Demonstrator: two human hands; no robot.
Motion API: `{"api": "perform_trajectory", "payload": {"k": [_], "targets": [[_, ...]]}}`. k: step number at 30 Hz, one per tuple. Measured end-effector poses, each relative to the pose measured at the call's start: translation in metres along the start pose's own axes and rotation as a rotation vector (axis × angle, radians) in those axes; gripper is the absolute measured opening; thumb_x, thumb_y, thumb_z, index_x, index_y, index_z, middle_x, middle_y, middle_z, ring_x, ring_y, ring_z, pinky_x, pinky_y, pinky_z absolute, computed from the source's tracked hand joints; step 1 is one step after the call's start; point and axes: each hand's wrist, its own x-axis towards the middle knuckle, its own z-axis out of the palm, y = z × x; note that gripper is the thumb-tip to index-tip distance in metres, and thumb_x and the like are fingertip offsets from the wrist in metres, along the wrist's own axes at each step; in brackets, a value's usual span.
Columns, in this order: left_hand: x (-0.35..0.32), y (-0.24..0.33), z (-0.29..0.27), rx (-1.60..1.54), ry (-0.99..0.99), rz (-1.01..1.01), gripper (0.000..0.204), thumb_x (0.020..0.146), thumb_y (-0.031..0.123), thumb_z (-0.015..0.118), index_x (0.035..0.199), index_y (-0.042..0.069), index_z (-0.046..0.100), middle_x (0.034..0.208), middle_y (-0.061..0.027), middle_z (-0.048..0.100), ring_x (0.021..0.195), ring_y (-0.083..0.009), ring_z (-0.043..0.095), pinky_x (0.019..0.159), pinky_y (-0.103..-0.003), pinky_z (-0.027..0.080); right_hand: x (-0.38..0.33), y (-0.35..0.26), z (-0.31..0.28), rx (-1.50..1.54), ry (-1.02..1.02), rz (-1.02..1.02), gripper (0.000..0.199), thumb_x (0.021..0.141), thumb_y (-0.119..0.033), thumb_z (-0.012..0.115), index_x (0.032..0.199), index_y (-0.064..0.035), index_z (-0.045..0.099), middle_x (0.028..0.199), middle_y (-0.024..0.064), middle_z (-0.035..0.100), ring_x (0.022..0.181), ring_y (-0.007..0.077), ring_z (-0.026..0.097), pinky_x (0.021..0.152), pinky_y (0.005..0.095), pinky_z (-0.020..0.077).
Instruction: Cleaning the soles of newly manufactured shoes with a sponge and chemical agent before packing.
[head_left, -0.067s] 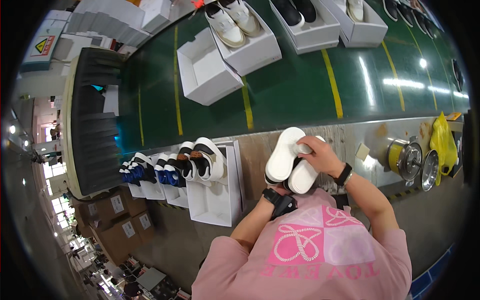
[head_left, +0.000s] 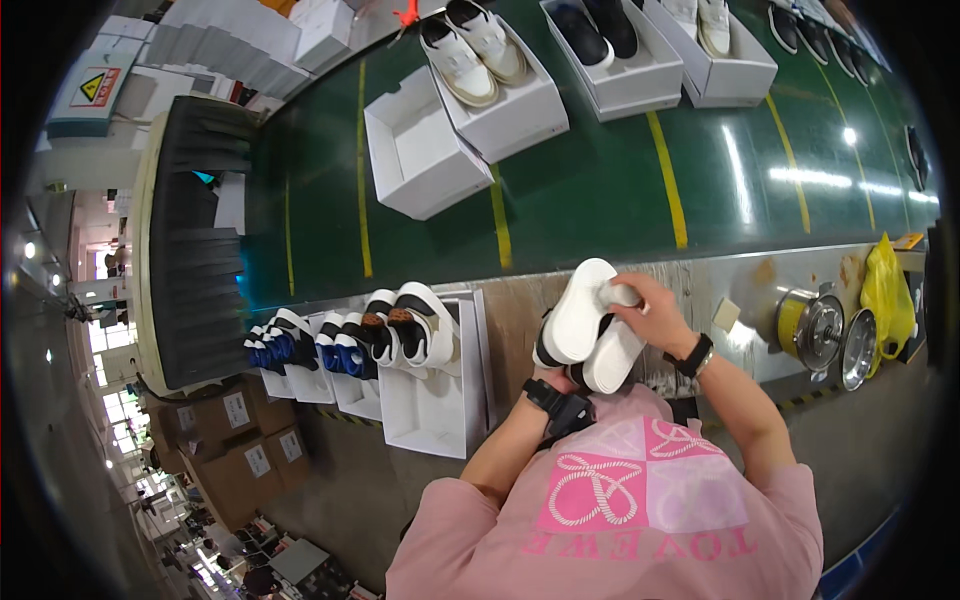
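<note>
A shoe factory packing line is showing here: beyond the hands, a long green conveyor belt (head_left: 600,200) is carrying open white shoe boxes (head_left: 505,95) with pairs inside. Just left of the hands, more boxed shoes (head_left: 400,330) are waiting in a row. Further left and below, stacked cardboard cartons (head_left: 235,450) are sitting on the factory floor.

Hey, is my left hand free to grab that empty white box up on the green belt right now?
Probably not. The left hand is under the pair of white-soled shoes, and the right hand holds them too. The empty white box lies far across the belt.
</note>
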Motion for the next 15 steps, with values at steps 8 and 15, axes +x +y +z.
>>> {"api": "perform_trajectory", "payload": {"k": [8, 15], "targets": [[-0.059, 0.135, 0.119, 1.473, 0.337, 0.771, 0.014, 0.077, -0.003, 0.062, 0.088, 0.001, 0.07, 0.076, -0.0055, 0.072, 0.068, -0.0244, 0.067, 0.055, -0.039, 0.046, -0.008, 0.053, -0.017, 0.32, 0.645, 0.174, 0.039, 0.092, -0.004, 0.072, 0.129, -0.0043, 0.06, 0.107, 0.0037, 0.066, 0.094, 0.0113, 0.062, 0.083, 0.0268, 0.0527], [-0.086, 0.306, 0.235, 3.015, 0.642, 1.459, 0.01, 0.071, 0.007, 0.068, 0.081, 0.005, 0.069, 0.089, -0.0108, 0.067, 0.092, -0.0333, 0.062, 0.081, -0.046, 0.05, -0.037, 0.067, 0.023, 0.33, 0.383, 0.286, 0.04, 0.089, -0.004, 0.075, 0.127, -0.0049, 0.062, 0.105, 0.0037, 0.069, 0.093, 0.0111, 0.064, 0.079, 0.0262, 0.0527]]}}
